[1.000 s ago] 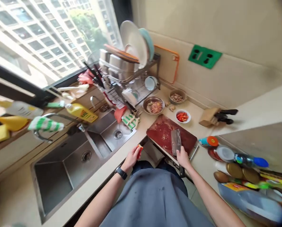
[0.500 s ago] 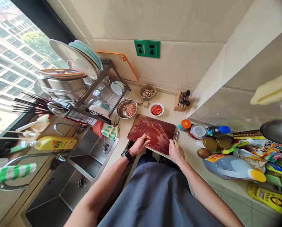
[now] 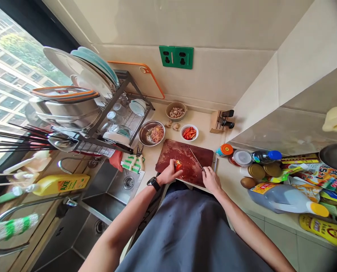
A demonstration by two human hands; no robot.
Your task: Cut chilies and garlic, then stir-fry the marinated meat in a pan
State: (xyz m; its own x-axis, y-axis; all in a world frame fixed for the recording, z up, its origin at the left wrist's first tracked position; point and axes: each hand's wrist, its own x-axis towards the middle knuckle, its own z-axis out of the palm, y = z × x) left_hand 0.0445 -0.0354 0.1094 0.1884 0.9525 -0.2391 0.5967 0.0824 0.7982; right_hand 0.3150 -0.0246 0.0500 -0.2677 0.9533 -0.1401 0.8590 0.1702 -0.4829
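Observation:
My left hand (image 3: 168, 174), with a dark watch on the wrist, is closed around red pepper pieces (image 3: 179, 165) above the left part of the reddish-brown cutting board (image 3: 172, 149). Some pale bits show on the pepper. My right hand (image 3: 212, 180) grips the handle of a knife (image 3: 196, 158) at the board's right side. Its thin blade points away and to the left over the board, apart from the pepper. Small crumbs and wet marks lie on the board. Just behind it stands a white bowl (image 3: 197, 135) of cut red pepper strips.
A metal bowl of minced meat (image 3: 157, 133), a bowl of sliced mushrooms (image 3: 176, 112) and ginger (image 3: 176, 126) sit behind. Scissors (image 3: 139, 153) lie by the sink (image 3: 108, 200). A dish rack (image 3: 128, 87) stands left, a knife block (image 3: 217, 121) right, with jars and a large bottle (image 3: 281, 198).
The red pepper pieces show more in my left hand, which has turned slightly. The knife blade has swung a little and stands out more clearly. The whole view has shifted slightly.

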